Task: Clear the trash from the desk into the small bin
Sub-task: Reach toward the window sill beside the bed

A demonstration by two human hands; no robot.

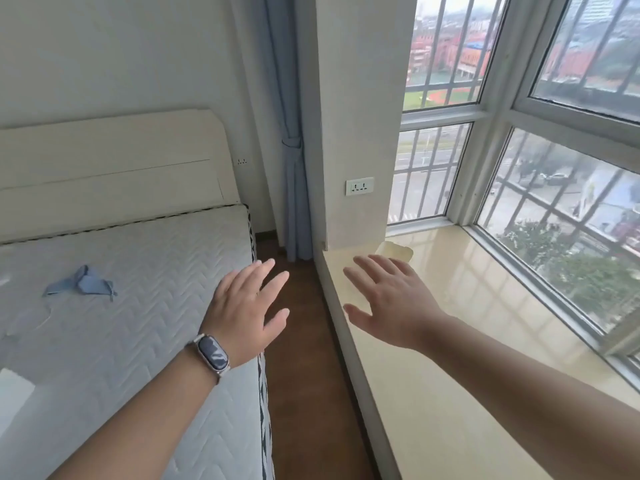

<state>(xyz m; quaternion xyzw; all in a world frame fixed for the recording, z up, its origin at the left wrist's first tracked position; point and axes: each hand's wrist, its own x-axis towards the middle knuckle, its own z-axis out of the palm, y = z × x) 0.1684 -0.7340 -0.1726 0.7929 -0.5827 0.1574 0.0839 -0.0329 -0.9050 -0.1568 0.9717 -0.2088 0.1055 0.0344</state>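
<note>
Both hands raised palm-down, fingers spread, holding nothing. Left hand point(244, 308), with wristband point(212, 353), hovers over the right edge of the mattress point(121, 306). Right hand point(391, 303) hovers over the left edge of the window ledge point(450, 375). Narrow strip of brown floor point(301, 375) runs between bed and ledge. Blue fabric scrap point(83, 281) lies mid-mattress, well apart from both hands. Desk, trash and bin out of view. Small tan piece point(398, 252) sits at the ledge's far-left corner.
</note>
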